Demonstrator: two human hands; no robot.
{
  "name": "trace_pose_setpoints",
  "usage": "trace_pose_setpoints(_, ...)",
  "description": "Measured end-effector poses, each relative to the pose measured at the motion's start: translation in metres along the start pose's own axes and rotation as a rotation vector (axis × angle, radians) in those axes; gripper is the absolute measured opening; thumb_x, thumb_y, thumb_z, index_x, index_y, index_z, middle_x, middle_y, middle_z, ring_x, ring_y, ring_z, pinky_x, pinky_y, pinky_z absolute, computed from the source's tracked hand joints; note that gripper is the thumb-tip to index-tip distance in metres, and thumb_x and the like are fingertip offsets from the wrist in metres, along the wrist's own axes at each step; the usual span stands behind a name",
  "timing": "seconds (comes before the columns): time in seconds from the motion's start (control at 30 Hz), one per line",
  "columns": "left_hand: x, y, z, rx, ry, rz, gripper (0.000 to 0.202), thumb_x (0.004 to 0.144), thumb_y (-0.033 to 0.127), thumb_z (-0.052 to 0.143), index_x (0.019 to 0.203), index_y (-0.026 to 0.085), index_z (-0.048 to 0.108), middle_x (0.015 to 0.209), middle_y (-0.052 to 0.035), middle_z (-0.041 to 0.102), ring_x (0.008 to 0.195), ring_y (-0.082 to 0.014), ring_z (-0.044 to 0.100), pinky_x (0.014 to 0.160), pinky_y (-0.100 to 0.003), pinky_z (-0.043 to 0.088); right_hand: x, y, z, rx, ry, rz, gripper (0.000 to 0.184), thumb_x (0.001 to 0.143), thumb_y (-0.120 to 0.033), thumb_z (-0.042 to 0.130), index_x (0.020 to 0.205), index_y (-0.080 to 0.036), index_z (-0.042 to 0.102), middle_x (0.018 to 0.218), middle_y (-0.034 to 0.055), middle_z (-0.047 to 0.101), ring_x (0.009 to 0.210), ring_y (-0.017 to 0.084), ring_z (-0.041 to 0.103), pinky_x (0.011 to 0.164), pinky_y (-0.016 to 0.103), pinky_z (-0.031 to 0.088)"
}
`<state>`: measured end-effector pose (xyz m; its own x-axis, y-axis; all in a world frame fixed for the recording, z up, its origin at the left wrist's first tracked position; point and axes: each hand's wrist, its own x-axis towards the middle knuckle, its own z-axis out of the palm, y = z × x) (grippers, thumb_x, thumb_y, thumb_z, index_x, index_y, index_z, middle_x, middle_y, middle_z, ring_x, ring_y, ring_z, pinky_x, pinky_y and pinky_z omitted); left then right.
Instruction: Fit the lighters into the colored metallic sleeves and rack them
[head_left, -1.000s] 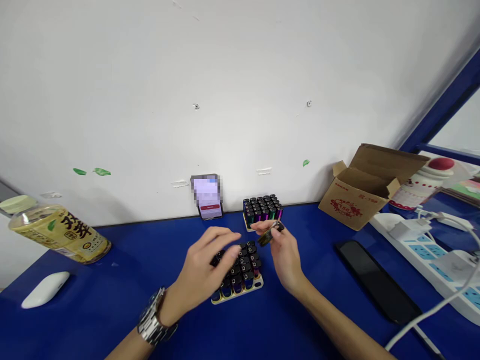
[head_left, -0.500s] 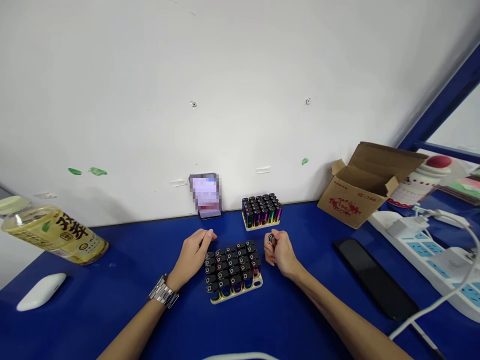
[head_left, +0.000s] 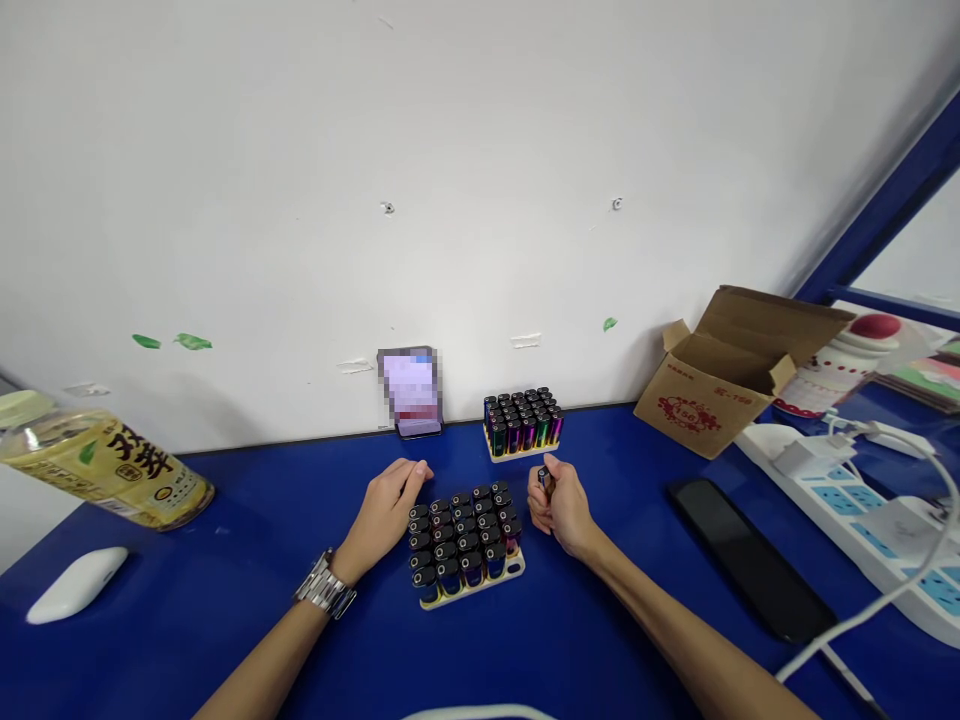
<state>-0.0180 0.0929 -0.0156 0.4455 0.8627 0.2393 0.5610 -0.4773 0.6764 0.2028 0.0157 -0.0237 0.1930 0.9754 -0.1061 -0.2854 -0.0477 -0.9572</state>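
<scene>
Loosely curled, my left hand (head_left: 384, 505) rests on the blue table at the left rear corner of the near tray. No object shows in it, though its fingertips are hidden. My right hand (head_left: 562, 505) is closed in a fist around a dark lighter (head_left: 544, 478), whose black top pokes out above the fingers. Between my hands, several black-topped lighters (head_left: 469, 540) stand upright in rows in a pale tray (head_left: 472, 592). The tray's front right slot (head_left: 514, 567) holds no lighter. Farther back, similar shiny coloured lighters (head_left: 525, 420) fill another pale tray (head_left: 525, 452).
A phone (head_left: 412, 390) leans on the wall. Right of my hands are an open cardboard box (head_left: 705, 400), a black phone (head_left: 750, 555) and a white power strip (head_left: 900, 570) with cables. To the left lie a white mouse (head_left: 77, 585) and a tilted drink bottle (head_left: 109, 465).
Almost nothing differs. The view has shifted very slightly, and both hands keep their places, the right one still gripping the lighter.
</scene>
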Motion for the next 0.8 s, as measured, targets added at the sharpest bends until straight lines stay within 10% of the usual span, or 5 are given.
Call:
trace_pose_setpoints(0.6, -0.0010, 0.0020, -0.0004, 0.013, -0.011, -0.003, 0.044, 0.095, 0.047, 0.030, 0.082, 0.021, 0.064, 0.085, -0.0030, 0.066, 0.084, -0.0190, 0.062, 0.079, -0.031, 0.047, -0.0014, 0.0022, 0.0000, -0.028, 0.021, -0.048, 0.038, 0.077, -0.044, 0.036, 0.045, -0.024, 0.033, 0.035, -0.0092, 0.021, 0.029, 0.005, 0.014, 0.028, 0.018, 0.015)
trace_pose_setpoints(0.8, -0.0010, 0.0033, -0.0013, 0.014, -0.017, 0.006, 0.045, 0.095, 0.048, 0.029, 0.081, 0.022, 0.063, 0.084, -0.0031, 0.066, 0.083, -0.0190, 0.061, 0.078, -0.031, 0.047, -0.0046, -0.0076, -0.0041, -0.126, -0.075, -0.125, 0.041, 0.086, -0.058, 0.041, 0.075, -0.020, 0.047, 0.044, -0.0098, 0.039, 0.034, 0.008, 0.034, 0.040, 0.022, 0.038)
